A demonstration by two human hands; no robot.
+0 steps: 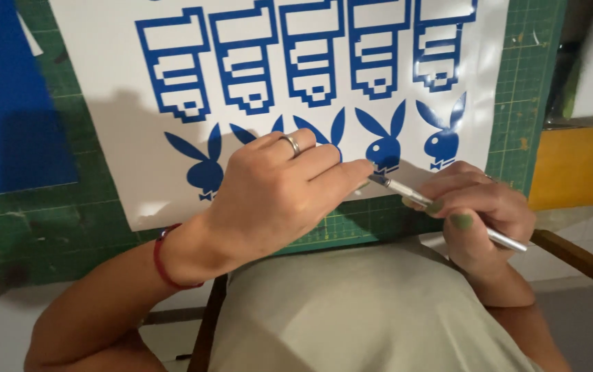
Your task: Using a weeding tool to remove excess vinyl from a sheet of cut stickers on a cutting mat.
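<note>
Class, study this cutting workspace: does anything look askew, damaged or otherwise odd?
The green cutting mat looks worn, with pale nicks and stains near its right edge. The white sheet of blue shapes lies slightly tilted against the mat's grid. Nothing is spilled.

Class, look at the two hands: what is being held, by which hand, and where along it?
The right hand grips a silver craft knife around its middle; the left hand holds nothing.

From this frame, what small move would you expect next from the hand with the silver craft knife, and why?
Probably a slight lift of the blade tip to peel vinyl away. The right hand holds the silver craft knife with its tip at the lower edge of a blue rabbit-head sticker, while the left hand presses the white backing sheet beside it.
</note>
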